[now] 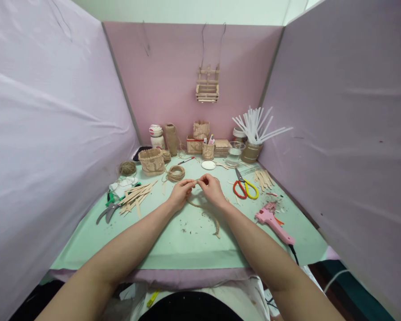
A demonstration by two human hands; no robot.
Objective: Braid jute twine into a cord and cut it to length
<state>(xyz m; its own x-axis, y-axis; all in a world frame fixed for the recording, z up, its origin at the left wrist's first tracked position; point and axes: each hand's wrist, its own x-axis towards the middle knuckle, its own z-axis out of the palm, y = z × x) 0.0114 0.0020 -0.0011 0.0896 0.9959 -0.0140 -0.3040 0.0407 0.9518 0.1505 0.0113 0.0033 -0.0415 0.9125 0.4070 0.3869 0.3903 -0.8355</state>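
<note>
My left hand point(183, 192) and my right hand point(211, 188) meet over the middle of the table, fingertips nearly touching. Each is closed in a pinch on a thin tan twine point(194, 204). From the fingers the twine hangs down and runs along the tabletop under my right wrist. Its braided-looking tail point(217, 228) lies near the right forearm. Just beyond my left hand sits a coil of twine point(175, 173). What lies exactly between the fingertips is too small to make out.
Red-and-yellow scissors point(245, 187) and a pink glue gun point(274, 224) lie on the right. Wooden sticks point(137, 196) and pruning shears point(108, 212) are on the left. A woven-look basket point(151, 162), a water bowl point(234, 154) and a pot of white glue sticks point(251, 151) stand behind.
</note>
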